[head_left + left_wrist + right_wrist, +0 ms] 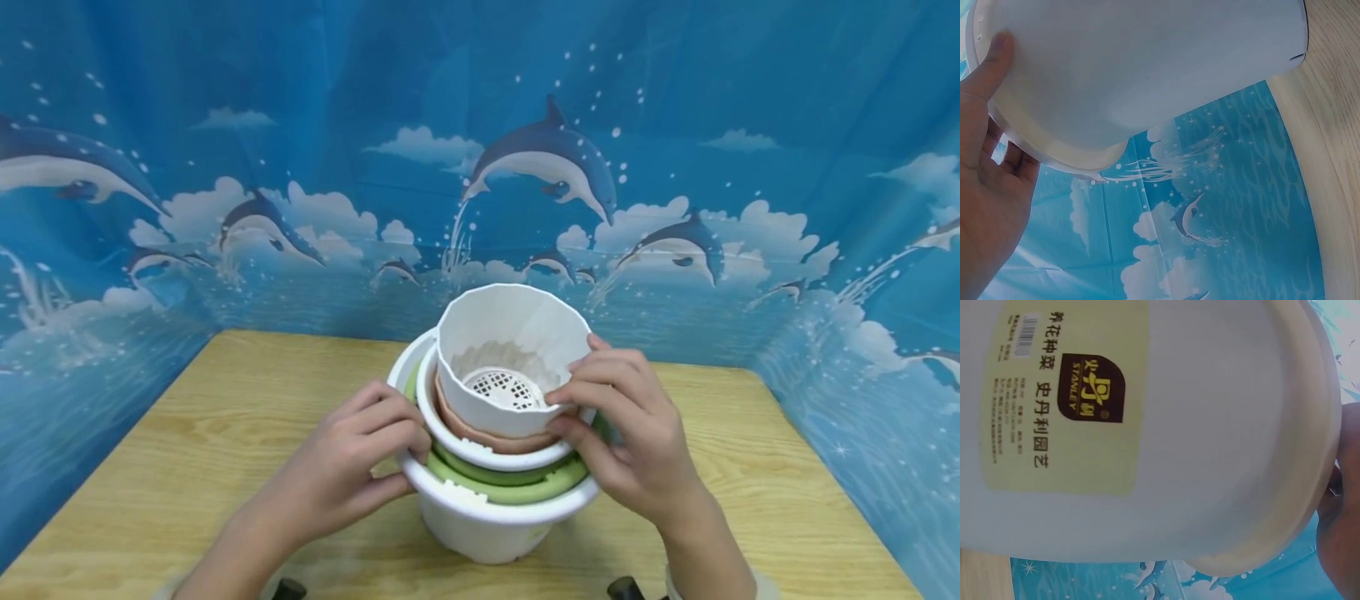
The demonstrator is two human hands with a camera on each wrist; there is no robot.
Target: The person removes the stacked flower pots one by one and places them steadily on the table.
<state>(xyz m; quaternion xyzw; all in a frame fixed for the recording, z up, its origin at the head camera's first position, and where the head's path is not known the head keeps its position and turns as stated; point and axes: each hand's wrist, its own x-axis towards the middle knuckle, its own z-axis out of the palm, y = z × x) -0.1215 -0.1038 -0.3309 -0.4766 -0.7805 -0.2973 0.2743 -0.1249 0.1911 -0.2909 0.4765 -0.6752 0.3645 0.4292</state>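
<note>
Several flower pots stand nested on the table. The outermost is a large white pot (483, 533); inside it come a green pot (517, 493), a smaller white pot (480, 455) and a pinkish-brown pot (498, 442). Innermost sits a faceted white pot (525, 325), tilted, with a perforated bottom and brownish stains. My left hand (352, 454) grips the large pot's rim on the left, thumb against the outer wall in the left wrist view. With thumb and fingers, my right hand (630, 417) pinches the innermost pot's rim on the right. The right wrist view shows a yellowish label (1066, 444) on the large pot.
The pots stand on a wood-grain table (247, 417), near its middle. Behind and at both sides hangs a blue curtain (360, 100) printed with dolphins and clouds. Two small dark objects (288, 590) show at the bottom edge of the head view.
</note>
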